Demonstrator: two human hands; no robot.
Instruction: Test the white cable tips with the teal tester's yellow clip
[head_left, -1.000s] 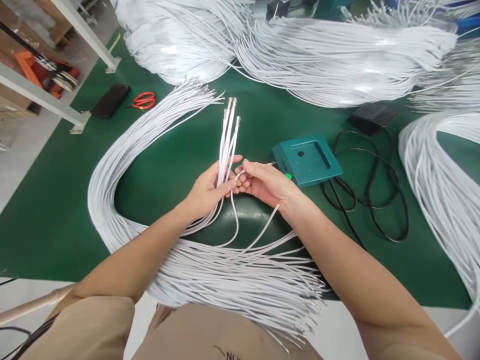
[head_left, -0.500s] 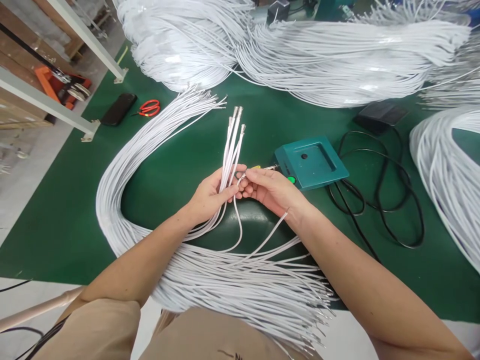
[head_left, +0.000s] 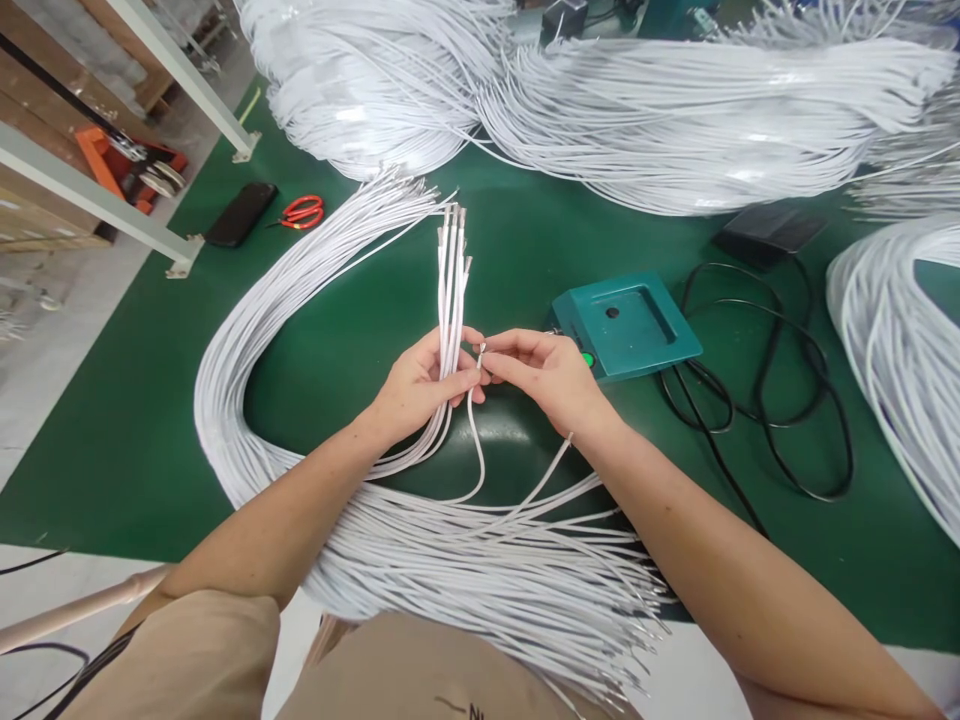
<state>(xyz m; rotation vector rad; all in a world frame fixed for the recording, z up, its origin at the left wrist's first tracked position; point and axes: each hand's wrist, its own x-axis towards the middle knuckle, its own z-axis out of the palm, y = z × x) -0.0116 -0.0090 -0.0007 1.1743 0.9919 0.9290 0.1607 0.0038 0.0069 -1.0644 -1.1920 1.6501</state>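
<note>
Several white wires (head_left: pixel 451 290) stand upright in my left hand (head_left: pixel 420 385), which is closed round them, their stripped ends pointing away from me. One more wire (head_left: pixel 473 435) rises from below, with its bare end between my two hands. The thumb and fingertips of my right hand (head_left: pixel 559 375) pinch that end, close beside the left thumb. Below my hands lies a thick bundle of white wires (head_left: pixel 480 570), bending round on the left to a second set of ends. A teal device (head_left: pixel 626 325) with a green button sits just beyond my right hand.
Large piles of white wire (head_left: pixel 675 125) cover the far side of the green table (head_left: pixel 135 400). Red-handled scissors (head_left: pixel 302 212) and a black phone (head_left: pixel 241 214) lie at the left. Black cables (head_left: pixel 772 340) and a black pedal-like box (head_left: pixel 769 235) are at the right.
My right hand has drawn back from the teal device's front edge and now pinches the single wire's end. The wires in my left hand have tilted slightly left and stand closer together.
</note>
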